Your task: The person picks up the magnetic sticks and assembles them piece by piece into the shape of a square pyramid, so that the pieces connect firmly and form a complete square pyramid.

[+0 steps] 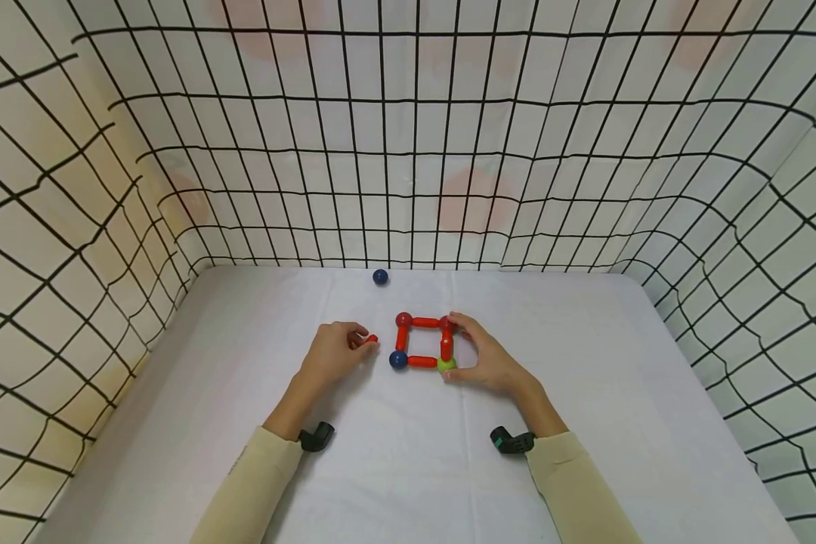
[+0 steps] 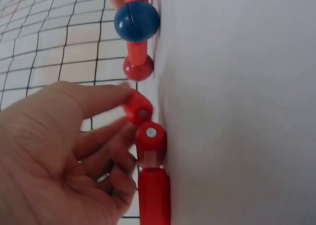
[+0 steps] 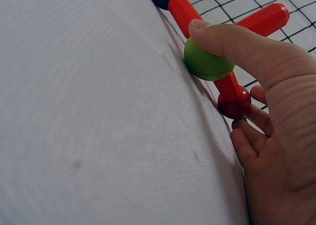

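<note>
Red magnetic rods and coloured balls form a square on the white cloth, with a blue ball [image 1: 398, 360], a green ball [image 3: 207, 62] and two red balls [image 1: 404, 320] at its corners. From the green ball a further red rod [image 3: 266, 20] sticks up. My right hand [image 1: 493, 359] grips the square's right side, thumb on the green ball, fingertips at the far red ball [image 3: 234, 102]. To the left, my left hand [image 1: 333, 351] pinches a loose red rod [image 2: 139, 106] between thumb and fingers. More red rods [image 2: 154, 195] show close by its curled fingers in the left wrist view.
A dark blue ball [image 1: 380, 277] lies alone near the table's back edge. White cloth covers the table [image 1: 408, 468]. Walls with a black grid net [image 1: 415, 151] stand at the back and both sides.
</note>
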`<state>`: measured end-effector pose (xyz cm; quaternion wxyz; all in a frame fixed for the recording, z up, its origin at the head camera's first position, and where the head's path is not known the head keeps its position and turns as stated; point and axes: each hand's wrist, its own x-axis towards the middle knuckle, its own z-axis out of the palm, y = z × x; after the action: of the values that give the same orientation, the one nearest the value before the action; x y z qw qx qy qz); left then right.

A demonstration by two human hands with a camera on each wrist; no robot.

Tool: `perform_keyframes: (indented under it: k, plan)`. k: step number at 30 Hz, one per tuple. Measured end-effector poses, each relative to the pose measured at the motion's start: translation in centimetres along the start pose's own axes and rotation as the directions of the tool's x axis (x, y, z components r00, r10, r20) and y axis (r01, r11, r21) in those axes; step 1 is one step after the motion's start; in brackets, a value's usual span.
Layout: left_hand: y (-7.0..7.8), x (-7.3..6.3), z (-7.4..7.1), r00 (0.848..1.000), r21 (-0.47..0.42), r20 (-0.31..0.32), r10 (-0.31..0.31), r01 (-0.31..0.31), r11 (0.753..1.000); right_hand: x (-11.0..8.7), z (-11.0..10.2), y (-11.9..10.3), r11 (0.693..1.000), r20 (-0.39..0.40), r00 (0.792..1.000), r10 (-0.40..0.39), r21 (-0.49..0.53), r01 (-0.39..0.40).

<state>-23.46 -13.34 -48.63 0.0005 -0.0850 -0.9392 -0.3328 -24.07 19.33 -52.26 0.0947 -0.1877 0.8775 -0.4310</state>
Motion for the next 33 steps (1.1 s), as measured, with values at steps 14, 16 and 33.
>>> perform_keyframes:
  k: [14, 16, 33]
  plan:
    - [1.3, 0.0, 0.0, 0.977, -0.462, 0.095, 0.189, -0.125, 0.878, -0.2, -0.1, -0.4, 1.000, 0.002, 1.000, 0.015, 0.008, -0.015]
    - [1.5, -0.1, 0.2, 0.972, -0.492, 0.119, 0.200, -0.117, 0.863, -0.2, -0.1, -0.5, 1.000, 0.002, 1.000, 0.017, 0.007, -0.017]
    - [1.5, -0.3, 1.7, 0.953, -0.480, 0.160, 0.257, -0.152, 0.864, -0.2, -0.2, -0.4, 0.999, -0.014, 0.999, -0.043, 0.023, 0.044]
